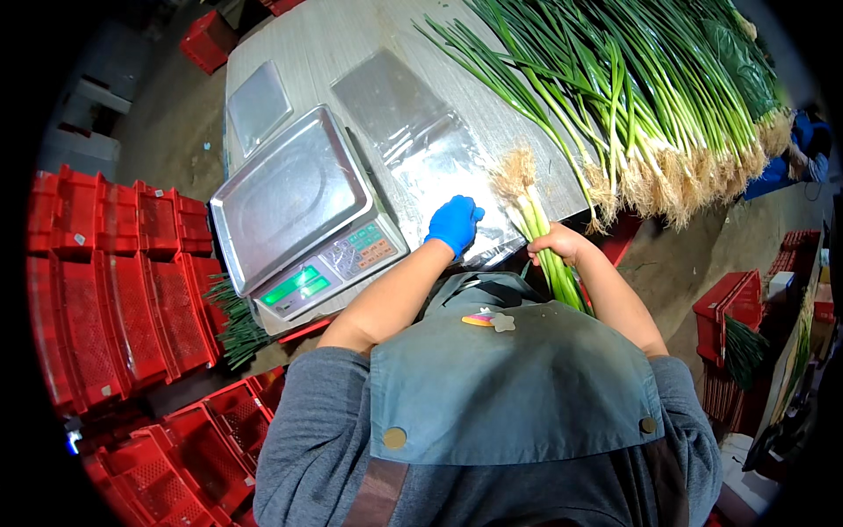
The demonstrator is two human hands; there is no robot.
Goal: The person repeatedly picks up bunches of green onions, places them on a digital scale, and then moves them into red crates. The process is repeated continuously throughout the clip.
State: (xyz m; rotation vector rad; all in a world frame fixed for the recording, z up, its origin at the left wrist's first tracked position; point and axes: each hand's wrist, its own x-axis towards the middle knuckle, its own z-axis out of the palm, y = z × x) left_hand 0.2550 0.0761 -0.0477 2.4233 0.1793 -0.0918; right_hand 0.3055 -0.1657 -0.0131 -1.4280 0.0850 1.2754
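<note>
My left hand (455,225), in a blue glove, has its fingers curled at a clear plastic bag (439,171) on the table; its fingertips are partly hidden. The bag's crinkled near end lies by the table's front edge. In my bare right hand (559,245) is a bunch of spring onions (533,211), gripped around the pale stems. Its roots point away from me over the table, and its green ends reach down toward my apron. A digital scale (294,198) with a bare metal pan stands left of my left hand.
A large heap of spring onions (650,105) covers the table's far right, roots toward me. Flat clear bags (260,105) lie beyond the scale. Red crates (123,299) are stacked on the left, with another red crate (733,307) at right. Somebody in blue (801,154) is at far right.
</note>
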